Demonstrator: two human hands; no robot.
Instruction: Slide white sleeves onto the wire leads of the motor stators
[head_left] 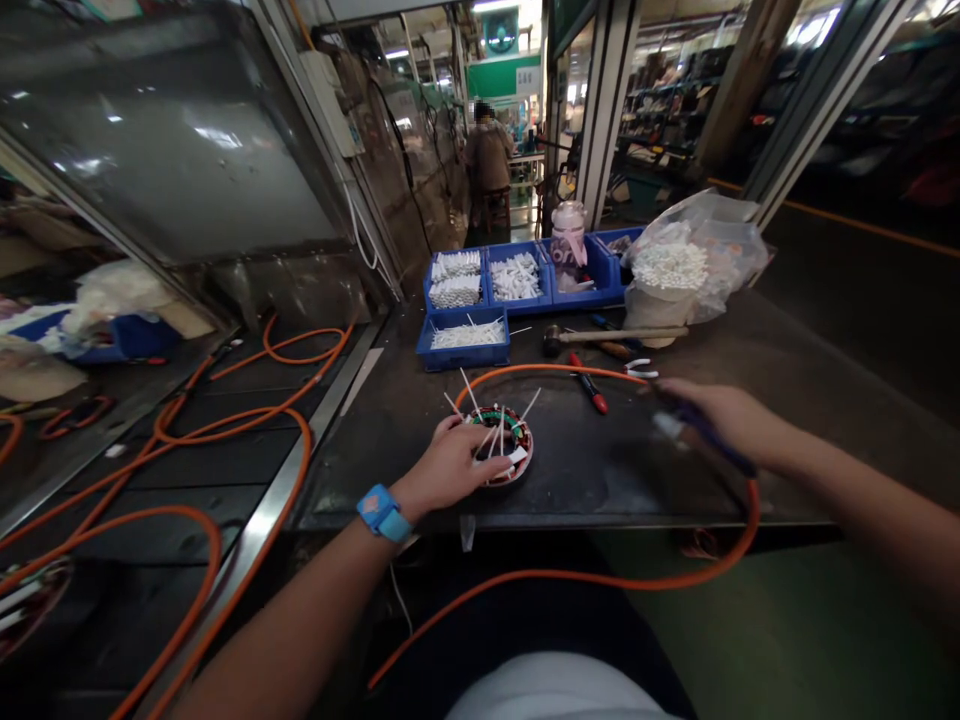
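My left hand (454, 465), with a blue band at the wrist, is closed on a motor stator (525, 452) that lies on the dark bench. The stator is a ring of reddish windings with some green, and several white cable ties (531, 404) stick up from it. To the right, above the bench, my right hand (724, 420) grips a dark blue air tool (709, 432), blurred by motion. Its orange air hose (752, 500) leaves the handle and curves down past the bench's front edge. Most of the tool's front end is smeared.
Blue bins (517, 300) with white pieces line the back, beside a pink bottle (568, 240) and a plastic bag (690, 260). A blue tray (465, 357) holds cable ties. A hammer (615, 336) and red-handled pliers (590, 386) lie nearer. Orange hoses (300, 440) coil at left.
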